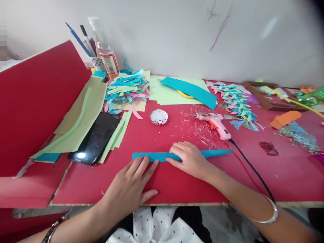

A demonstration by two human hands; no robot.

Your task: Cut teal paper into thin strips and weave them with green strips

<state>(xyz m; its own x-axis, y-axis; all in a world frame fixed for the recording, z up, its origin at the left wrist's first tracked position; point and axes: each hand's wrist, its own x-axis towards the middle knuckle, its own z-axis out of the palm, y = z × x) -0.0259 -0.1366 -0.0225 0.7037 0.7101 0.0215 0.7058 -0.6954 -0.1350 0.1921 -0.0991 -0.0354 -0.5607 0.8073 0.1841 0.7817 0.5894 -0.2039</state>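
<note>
A long blue paper strip (159,156) lies on the red tabletop in front of me, its right end narrow and slightly raised. My left hand (133,177) is open, its fingers spread and their tips pressing on the strip's left part, the thumb resting apart on the table. My right hand (188,158) is curled over the strip's middle, thumb on the near side and fingers across it; part of the strip is hidden beneath. Beyond that hand rests a pink glue gun (214,124), its black cord running toward the near edge.
Left are a phone (97,138), pale green paper strips (118,131) and a raised red board (37,111). Behind stand a bottle (107,54), a pile of paper cuttings (128,89), a white lid (159,116) and a blue strip (188,89). A woven paper piece (235,99) lies right.
</note>
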